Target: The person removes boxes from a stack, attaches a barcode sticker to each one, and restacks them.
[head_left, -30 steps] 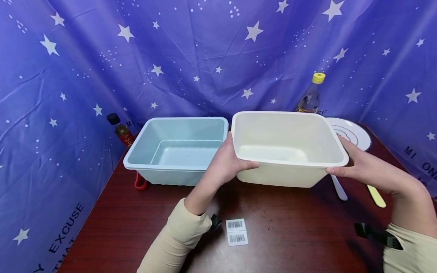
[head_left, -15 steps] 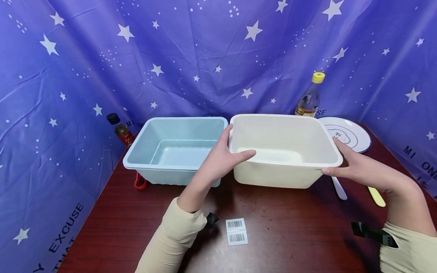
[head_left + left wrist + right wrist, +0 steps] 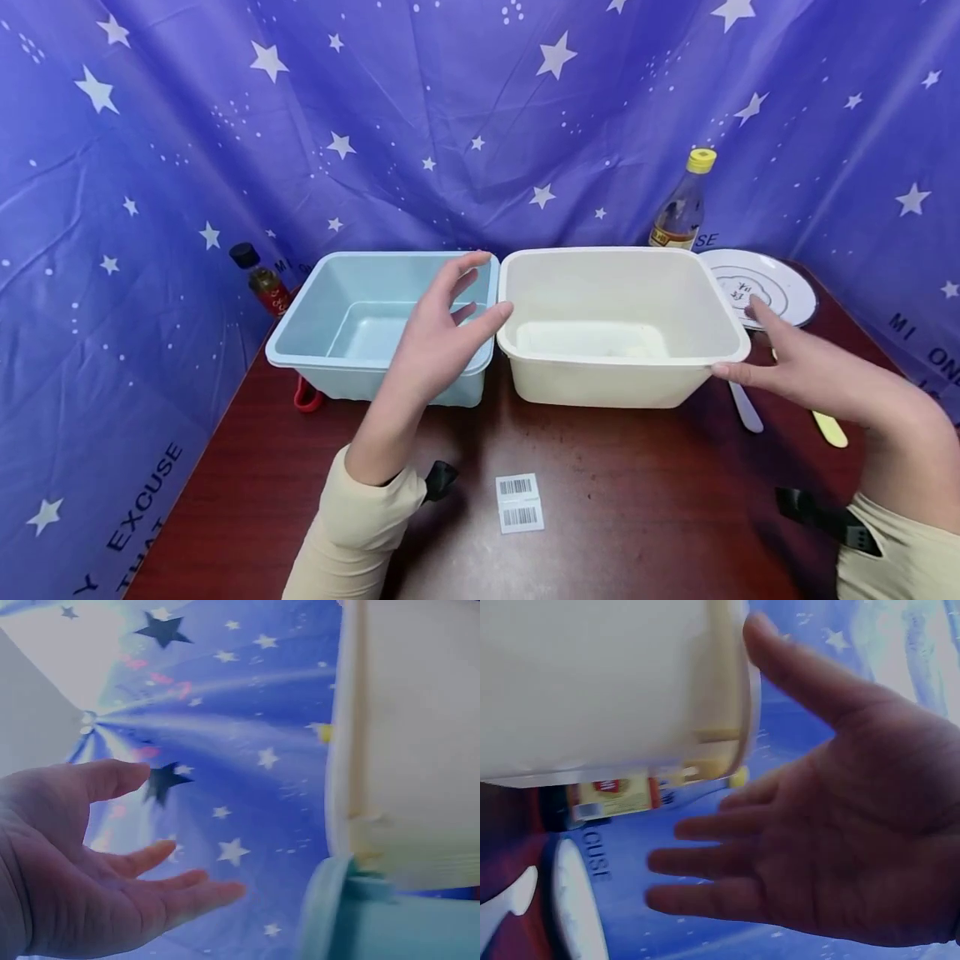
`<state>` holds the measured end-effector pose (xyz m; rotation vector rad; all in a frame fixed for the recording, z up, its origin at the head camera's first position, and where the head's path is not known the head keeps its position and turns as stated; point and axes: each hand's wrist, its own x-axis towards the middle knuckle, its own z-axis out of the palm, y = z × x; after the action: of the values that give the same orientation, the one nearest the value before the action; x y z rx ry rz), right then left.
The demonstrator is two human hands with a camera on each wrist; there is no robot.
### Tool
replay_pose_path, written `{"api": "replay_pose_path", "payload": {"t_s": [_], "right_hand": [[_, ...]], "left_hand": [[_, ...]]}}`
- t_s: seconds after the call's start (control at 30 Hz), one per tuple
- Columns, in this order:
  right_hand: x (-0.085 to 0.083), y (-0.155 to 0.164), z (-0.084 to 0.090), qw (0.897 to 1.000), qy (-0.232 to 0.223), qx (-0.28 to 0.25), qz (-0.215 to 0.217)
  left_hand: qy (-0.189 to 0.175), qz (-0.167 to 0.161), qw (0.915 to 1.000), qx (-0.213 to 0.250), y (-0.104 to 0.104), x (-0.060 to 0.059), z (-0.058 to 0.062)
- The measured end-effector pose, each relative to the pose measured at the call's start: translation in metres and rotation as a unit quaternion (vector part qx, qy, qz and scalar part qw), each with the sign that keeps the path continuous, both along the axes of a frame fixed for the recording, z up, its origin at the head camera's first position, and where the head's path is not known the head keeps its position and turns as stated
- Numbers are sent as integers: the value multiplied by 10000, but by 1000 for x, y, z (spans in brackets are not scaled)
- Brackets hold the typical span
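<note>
A cream plastic bin (image 3: 592,383) and a light blue bin (image 3: 375,382) stand side by side on the table, rims right next to each other. My left hand (image 3: 435,342) is over the right side of the blue bin, fingers spread and holding nothing. In the left wrist view that hand (image 3: 97,877) is apart from both bins. At the cream bin's right front corner is my right hand (image 3: 810,371), its thumb right at the rim. The right wrist view shows this hand (image 3: 840,817) with straight, spread fingers beside the cream bin (image 3: 592,690).
A yellow-capped bottle (image 3: 678,208) stands behind the cream bin. To its right lie a white plate (image 3: 791,292), a white handle (image 3: 746,408) and a yellow handle (image 3: 830,429). A small dark-capped bottle (image 3: 266,283) and a red loop (image 3: 307,396) are at left. A barcode label (image 3: 519,504) lies in front.
The cream bin has shifted slightly left against the blue one. My left hand has let go of its rim and moved left. My right hand has loosened from the right side.
</note>
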<state>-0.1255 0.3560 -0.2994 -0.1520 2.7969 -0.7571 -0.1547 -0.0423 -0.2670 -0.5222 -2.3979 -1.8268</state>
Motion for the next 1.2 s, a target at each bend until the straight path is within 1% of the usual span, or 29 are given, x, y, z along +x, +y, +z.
{"api": "replay_pose_path", "payload": {"t_s": [0.07, 0.13, 0.2, 0.3, 0.37, 0.43, 0.57, 0.63, 0.67, 0.73, 0.87, 0.97, 1.03, 1.13, 1.2], "right_hand": [[3, 0, 7, 9991, 393, 93, -88], [7, -2, 12, 9955, 903, 208, -184], [11, -5, 17, 9896, 1380, 286, -304], [16, -14, 22, 9787, 1982, 200, -495], [20, -22, 25, 9722, 2255, 88, -621], [23, -28, 26, 9656, 2500, -132, -699], [30, -40, 29, 9508, 2959, -571, -717], [32, -47, 30, 9453, 3090, -802, -671], [33, -50, 30, 9435, 3121, -907, -645], [35, -56, 29, 9439, 3061, -1067, -622], [40, -67, 29, 9550, 2611, -1285, -568], [42, -77, 27, 9640, 2215, -1454, -225], [42, -85, 26, 9673, 1973, -1590, 73], [42, -99, 22, 9676, 1560, -1924, 492], [40, -111, 18, 9644, 1241, -2226, 703]], "left_hand": [[100, -131, 9998, 136, -5, 5, 4], [174, -256, 9993, 216, -7, 8, 6], [224, -395, 9984, 331, -8, 11, 7], [269, -527, 9976, 345, -9, 12, 6], [280, -588, 9974, 299, -11, 13, 5], [277, -592, 9977, 169, -14, 14, 4], [270, -605, 9978, 2, -24, 16, 1], [267, -633, 9976, -47, -29, 17, -1], [247, -659, 9975, -60, -31, 18, -2], [195, -717, 9972, -83, -36, 20, -3], [46, -830, 9964, -178, -43, 26, -6], [-29, -830, 9958, -375, -47, 30, -8], [-54, -850, 9948, -555, -49, 32, -10], [-144, -984, 9912, -876, -51, 35, -13], [-230, -1122, 9871, -1122, -53, 37, -15]]}}
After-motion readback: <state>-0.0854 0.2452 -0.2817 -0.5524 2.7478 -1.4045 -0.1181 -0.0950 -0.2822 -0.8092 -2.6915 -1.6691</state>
